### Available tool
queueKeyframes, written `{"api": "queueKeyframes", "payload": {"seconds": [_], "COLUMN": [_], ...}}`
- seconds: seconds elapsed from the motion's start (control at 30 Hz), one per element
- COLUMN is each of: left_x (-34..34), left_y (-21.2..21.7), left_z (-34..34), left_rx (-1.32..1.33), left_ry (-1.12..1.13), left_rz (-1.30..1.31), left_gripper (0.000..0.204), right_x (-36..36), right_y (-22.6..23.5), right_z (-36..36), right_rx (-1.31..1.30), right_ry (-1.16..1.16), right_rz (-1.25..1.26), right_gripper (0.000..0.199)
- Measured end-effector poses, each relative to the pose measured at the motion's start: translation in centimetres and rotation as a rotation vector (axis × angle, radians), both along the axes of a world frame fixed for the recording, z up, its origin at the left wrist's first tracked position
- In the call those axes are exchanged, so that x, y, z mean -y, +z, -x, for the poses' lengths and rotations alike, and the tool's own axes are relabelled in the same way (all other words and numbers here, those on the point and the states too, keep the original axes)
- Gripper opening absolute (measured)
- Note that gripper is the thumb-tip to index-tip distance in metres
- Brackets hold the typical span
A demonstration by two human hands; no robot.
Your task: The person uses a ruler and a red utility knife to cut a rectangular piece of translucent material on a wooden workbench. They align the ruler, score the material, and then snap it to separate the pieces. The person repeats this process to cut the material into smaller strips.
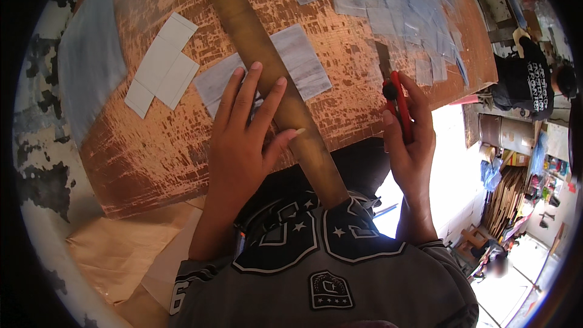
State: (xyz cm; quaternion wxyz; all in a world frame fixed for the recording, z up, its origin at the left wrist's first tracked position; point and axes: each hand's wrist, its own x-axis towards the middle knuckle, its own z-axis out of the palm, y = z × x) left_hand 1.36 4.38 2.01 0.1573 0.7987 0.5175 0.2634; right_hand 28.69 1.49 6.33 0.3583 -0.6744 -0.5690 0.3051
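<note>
My left hand [240, 136] lies with fingers spread on a long brownish, flat straightedge [243, 18], which runs diagonally across the board to my shirt front. Under the straightedge is a grey-blue streaked sheet [303, 61], showing on both sides of it. In my right hand [418, 140], a red utility knife [402, 109] with a black knob is gripped. Its dark blade points away from me, to the right of the sheet and apart from it. Left of the sheet rests a pale paper template [164, 64] with drawn lines.
Many translucent bluish cut pieces [395, 3] overlap at the far right of the scratched wooden board [340, 109]. A large blue-grey sheet [91, 54] covers its left edge. Brown paper [121, 252] lies below at left. Another person [525, 82] in black is at far right.
</note>
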Motion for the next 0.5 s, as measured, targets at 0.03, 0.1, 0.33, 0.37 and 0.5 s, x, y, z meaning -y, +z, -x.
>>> {"api": "queueKeyframes", "payload": {"seconds": [0.03, 0.1, 0.33, 0.37, 0.5], "left_x": [0.0, 0.0, 0.0, -0.1, 0.0], "left_y": [-0.1, -0.2, -0.1, 0.0, 0.0], "left_z": [0.0, 0.1, 0.0, 0.1, -0.1], "left_rx": [-0.001, -0.006, -0.045, -0.056, -0.055], "left_ry": [-0.003, -0.006, -0.015, -0.016, -0.009], "left_rz": [-0.006, -0.009, -0.040, -0.053, -0.046], "left_gripper": [0.071, 0.070, 0.067, 0.067, 0.066], "right_x": [0.1, 0.4, -0.5, -0.8, -1.2], "right_y": [0.0, 0.1, -0.4, 0.0, 0.5], "right_z": [-0.2, -0.8, -3.9, -4.2, -4.2], "right_rx": [0.003, 0.030, 0.345, 0.370, 0.398], "right_ry": [0.016, 0.061, 0.439, 0.476, 0.520], "right_rz": [-0.004, -0.008, -0.204, -0.187, -0.195], "right_gripper": [0.052, 0.049, 0.040, 0.040, 0.039]}}
